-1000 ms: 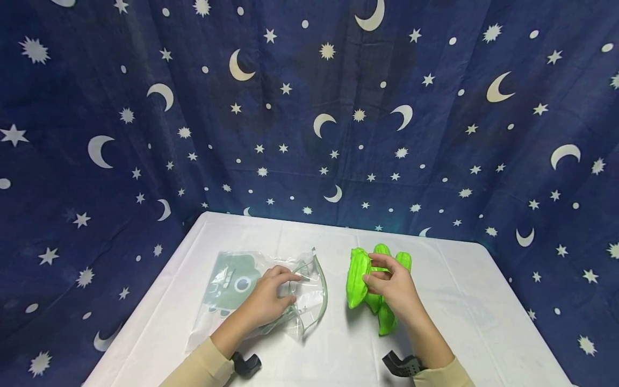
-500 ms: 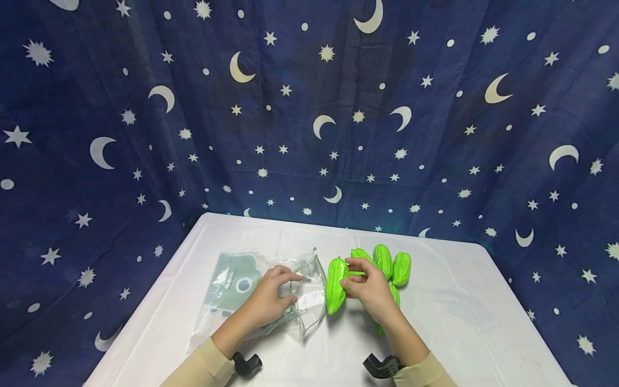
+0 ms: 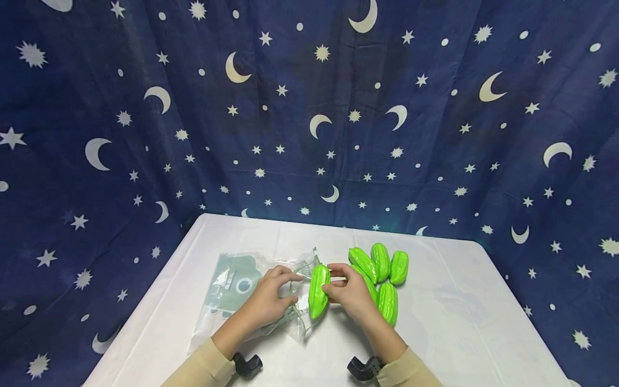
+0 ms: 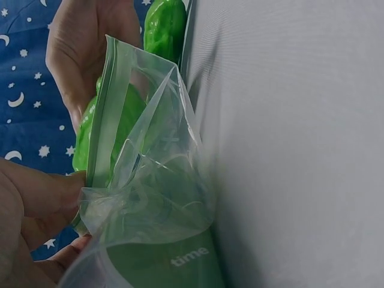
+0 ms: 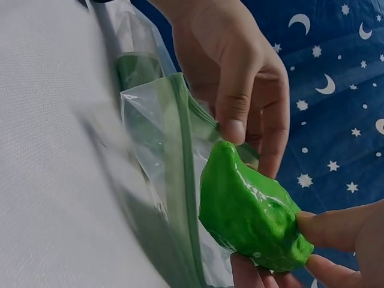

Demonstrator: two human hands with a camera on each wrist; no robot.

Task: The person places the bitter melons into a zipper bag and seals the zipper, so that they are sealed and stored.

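By the left hand (image 3: 272, 293), the bag (image 3: 233, 277) is pinched at its rim; by the right hand (image 3: 352, 290), a green fruit (image 3: 317, 294) is gripped, just at the mouth. It is best turned end-on, the mouth held wide, for slack film could snag it. To the right, five more fruits (image 3: 388, 303) are clustered on the table (image 3: 445, 322).

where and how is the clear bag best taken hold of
Probably by the green rim of the clear bag, pinched between thumb and fingers, coming from the left. Most of it lies fairly flat at left while the rim gapes to the right, so that approach should leave the opening free.
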